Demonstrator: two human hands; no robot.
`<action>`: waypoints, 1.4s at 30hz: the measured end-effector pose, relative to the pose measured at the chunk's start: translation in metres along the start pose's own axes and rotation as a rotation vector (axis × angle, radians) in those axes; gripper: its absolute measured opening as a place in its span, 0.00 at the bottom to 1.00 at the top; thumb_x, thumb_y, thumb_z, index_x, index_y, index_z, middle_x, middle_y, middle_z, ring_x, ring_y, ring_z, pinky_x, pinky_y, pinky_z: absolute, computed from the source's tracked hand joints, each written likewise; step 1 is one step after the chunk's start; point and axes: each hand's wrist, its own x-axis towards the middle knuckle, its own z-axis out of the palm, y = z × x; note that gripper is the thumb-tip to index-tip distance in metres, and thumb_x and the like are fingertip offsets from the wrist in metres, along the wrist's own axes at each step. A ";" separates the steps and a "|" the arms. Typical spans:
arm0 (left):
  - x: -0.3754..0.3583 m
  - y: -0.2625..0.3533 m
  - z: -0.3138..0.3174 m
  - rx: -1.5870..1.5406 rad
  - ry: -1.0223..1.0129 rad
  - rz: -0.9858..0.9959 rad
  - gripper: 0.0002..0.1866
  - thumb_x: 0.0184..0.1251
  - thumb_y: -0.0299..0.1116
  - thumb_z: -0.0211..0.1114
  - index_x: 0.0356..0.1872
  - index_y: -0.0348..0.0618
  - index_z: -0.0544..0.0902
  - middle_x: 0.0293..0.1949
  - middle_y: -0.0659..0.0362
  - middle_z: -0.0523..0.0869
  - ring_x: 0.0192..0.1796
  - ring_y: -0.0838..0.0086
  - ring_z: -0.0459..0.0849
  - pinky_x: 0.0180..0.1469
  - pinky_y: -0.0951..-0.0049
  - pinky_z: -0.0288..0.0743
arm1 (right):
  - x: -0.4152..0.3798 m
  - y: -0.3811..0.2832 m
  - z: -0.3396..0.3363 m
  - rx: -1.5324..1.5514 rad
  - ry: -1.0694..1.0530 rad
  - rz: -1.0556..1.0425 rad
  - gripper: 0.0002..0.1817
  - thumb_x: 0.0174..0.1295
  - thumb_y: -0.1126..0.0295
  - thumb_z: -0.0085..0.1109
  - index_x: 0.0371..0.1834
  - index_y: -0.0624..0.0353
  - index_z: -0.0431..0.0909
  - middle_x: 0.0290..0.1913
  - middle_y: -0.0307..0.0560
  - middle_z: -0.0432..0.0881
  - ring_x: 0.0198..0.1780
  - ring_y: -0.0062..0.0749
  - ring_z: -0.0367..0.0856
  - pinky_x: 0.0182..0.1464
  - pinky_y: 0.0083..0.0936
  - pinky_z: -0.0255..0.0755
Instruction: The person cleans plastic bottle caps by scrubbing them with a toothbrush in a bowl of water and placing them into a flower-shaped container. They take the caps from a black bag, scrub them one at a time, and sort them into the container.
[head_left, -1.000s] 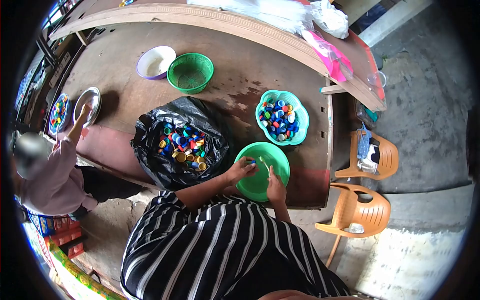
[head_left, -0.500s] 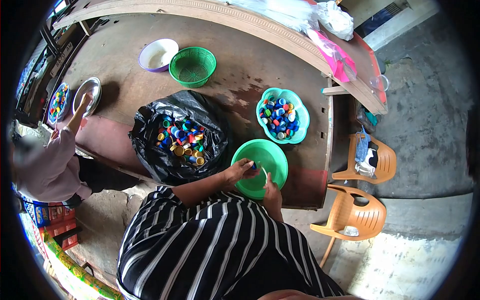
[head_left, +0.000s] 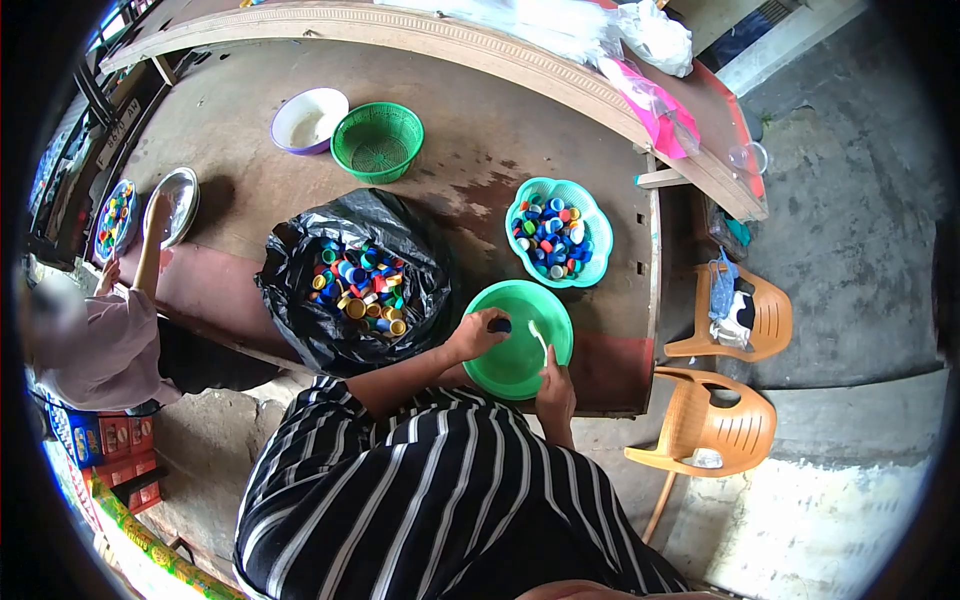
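Observation:
My left hand (head_left: 474, 335) pinches a dark blue bottle cap (head_left: 500, 325) over the green basin (head_left: 497, 378). In my right hand (head_left: 555, 396) is a white toothbrush (head_left: 542, 342), held by its handle with the bristle end up, at the basin's right side. The brush head and the cap are apart. Left of the basin sits a black plastic bag (head_left: 290, 318), open at the top, full of bottle caps (head_left: 362, 280) in many colours. Beyond the basin stands a turquoise basket (head_left: 597, 222) holding more caps (head_left: 551, 236).
A green basket (head_left: 378, 142) and a white bowl (head_left: 310, 120) stand at the back of the table (head_left: 470, 105). At left another person (head_left: 95, 345) reaches into a metal bowl (head_left: 180, 205) beside a basin of caps (head_left: 115, 220). Orange chairs (head_left: 715, 425) stand at right.
My right hand has drawn the toothbrush away from the cap, slightly right and down, and its head now shows. My left hand has shifted a little left with the cap.

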 end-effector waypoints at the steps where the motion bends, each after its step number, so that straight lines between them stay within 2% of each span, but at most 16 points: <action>1: -0.001 0.001 0.000 0.203 0.083 0.204 0.19 0.51 0.29 0.70 0.44 0.34 0.78 0.36 0.46 0.84 0.39 0.64 0.85 0.44 0.69 0.78 | 0.001 -0.003 -0.004 0.001 -0.001 0.001 0.27 0.65 0.70 0.42 0.70 0.48 0.61 0.43 0.54 0.76 0.43 0.50 0.78 0.43 0.41 0.72; 3: -0.001 0.006 0.001 0.198 0.048 0.172 0.19 0.48 0.29 0.71 0.43 0.35 0.79 0.37 0.46 0.84 0.39 0.61 0.85 0.44 0.68 0.79 | -0.002 -0.013 -0.010 0.084 -0.134 -0.176 0.27 0.65 0.70 0.43 0.69 0.48 0.62 0.43 0.54 0.76 0.44 0.49 0.79 0.43 0.41 0.72; 7: 0.004 0.015 0.005 0.276 0.030 0.175 0.21 0.45 0.31 0.72 0.42 0.36 0.80 0.37 0.45 0.84 0.39 0.57 0.85 0.44 0.65 0.79 | 0.008 0.007 0.004 -0.008 0.042 -0.009 0.26 0.63 0.74 0.44 0.67 0.49 0.65 0.40 0.55 0.77 0.42 0.47 0.80 0.43 0.37 0.72; 11: 0.005 0.018 0.001 0.243 0.001 0.056 0.20 0.43 0.32 0.73 0.41 0.36 0.81 0.37 0.45 0.84 0.39 0.57 0.85 0.44 0.64 0.79 | 0.002 -0.008 0.004 0.105 -0.014 -0.146 0.27 0.62 0.74 0.45 0.68 0.49 0.65 0.40 0.57 0.77 0.41 0.51 0.80 0.43 0.40 0.72; 14: 0.014 0.006 0.008 0.298 0.018 0.144 0.19 0.42 0.30 0.72 0.40 0.36 0.81 0.35 0.46 0.84 0.37 0.55 0.84 0.43 0.62 0.78 | 0.012 0.028 0.017 0.003 0.024 -0.042 0.26 0.63 0.72 0.44 0.67 0.49 0.66 0.37 0.58 0.78 0.40 0.51 0.79 0.43 0.40 0.72; 16: 0.022 0.011 0.007 0.334 0.012 0.323 0.19 0.42 0.29 0.70 0.40 0.36 0.81 0.35 0.46 0.84 0.37 0.54 0.84 0.43 0.61 0.77 | 0.016 0.034 0.009 0.076 0.095 -0.050 0.24 0.64 0.71 0.43 0.65 0.50 0.68 0.36 0.57 0.79 0.39 0.49 0.80 0.43 0.40 0.72; 18: 0.045 0.030 0.010 0.298 0.035 0.298 0.17 0.43 0.26 0.68 0.39 0.35 0.81 0.36 0.45 0.83 0.39 0.53 0.83 0.45 0.60 0.77 | 0.019 0.034 0.000 0.075 0.083 -0.052 0.24 0.63 0.71 0.44 0.65 0.50 0.68 0.35 0.56 0.79 0.39 0.48 0.80 0.43 0.39 0.72; 20: 0.071 0.064 0.007 0.276 0.068 0.345 0.22 0.49 0.27 0.68 0.50 0.36 0.78 0.42 0.44 0.82 0.46 0.53 0.81 0.49 0.60 0.75 | 0.017 0.030 -0.003 0.057 0.074 -0.013 0.24 0.64 0.72 0.45 0.65 0.50 0.68 0.35 0.55 0.79 0.38 0.45 0.80 0.43 0.37 0.72; 22: 0.096 0.079 0.007 0.438 0.192 0.553 0.34 0.54 0.28 0.66 0.64 0.40 0.66 0.62 0.43 0.70 0.63 0.51 0.69 0.64 0.56 0.63 | 0.017 0.025 -0.003 0.069 0.040 0.021 0.23 0.65 0.71 0.44 0.65 0.50 0.68 0.38 0.56 0.79 0.39 0.47 0.80 0.43 0.40 0.72; 23: 0.102 0.088 0.006 0.438 0.206 0.465 0.36 0.54 0.30 0.67 0.66 0.42 0.64 0.67 0.45 0.63 0.67 0.51 0.64 0.68 0.55 0.57 | 0.016 0.024 -0.003 0.072 0.013 0.060 0.22 0.67 0.69 0.43 0.65 0.49 0.68 0.42 0.57 0.78 0.40 0.49 0.80 0.42 0.42 0.72; 25: 0.105 0.098 -0.002 0.394 0.297 0.486 0.35 0.49 0.27 0.69 0.62 0.40 0.68 0.63 0.44 0.68 0.64 0.48 0.66 0.65 0.56 0.61 | 0.016 0.022 -0.001 0.079 0.008 0.061 0.22 0.67 0.69 0.43 0.65 0.50 0.69 0.43 0.57 0.78 0.41 0.48 0.80 0.43 0.42 0.72; 28: 0.071 0.099 -0.034 0.453 0.400 0.454 0.18 0.53 0.25 0.66 0.47 0.40 0.77 0.47 0.50 0.76 0.51 0.52 0.72 0.56 0.58 0.68 | 0.013 0.019 0.001 0.138 0.032 0.089 0.21 0.67 0.68 0.43 0.64 0.49 0.69 0.43 0.56 0.78 0.42 0.48 0.80 0.44 0.42 0.72; 32: 0.015 0.042 -0.086 0.579 0.595 0.365 0.08 0.55 0.21 0.62 0.36 0.40 0.74 0.35 0.49 0.75 0.41 0.51 0.75 0.44 0.57 0.70 | 0.011 0.028 0.015 0.089 -0.010 0.056 0.22 0.67 0.68 0.43 0.65 0.49 0.69 0.45 0.56 0.78 0.43 0.51 0.79 0.45 0.42 0.72; 35: -0.027 -0.001 -0.125 0.660 0.630 0.157 0.09 0.55 0.20 0.62 0.37 0.38 0.73 0.37 0.49 0.75 0.43 0.52 0.75 0.45 0.59 0.70 | 0.016 0.027 0.020 0.007 -0.050 0.015 0.22 0.67 0.68 0.43 0.65 0.48 0.68 0.44 0.56 0.77 0.43 0.52 0.79 0.45 0.43 0.72; 39: -0.047 -0.029 -0.146 0.831 0.533 0.186 0.13 0.51 0.20 0.64 0.39 0.40 0.76 0.38 0.52 0.74 0.45 0.54 0.74 0.48 0.59 0.69 | 0.031 0.007 0.022 -0.100 -0.056 0.067 0.24 0.65 0.68 0.43 0.67 0.45 0.65 0.41 0.56 0.76 0.42 0.53 0.79 0.46 0.47 0.72; 42: -0.044 -0.048 -0.152 0.846 0.485 0.164 0.11 0.50 0.20 0.65 0.36 0.40 0.79 0.38 0.52 0.74 0.45 0.55 0.74 0.48 0.60 0.69 | 0.044 0.018 0.042 -0.195 -0.137 -0.009 0.27 0.62 0.70 0.44 0.68 0.45 0.63 0.45 0.57 0.76 0.42 0.54 0.79 0.45 0.46 0.73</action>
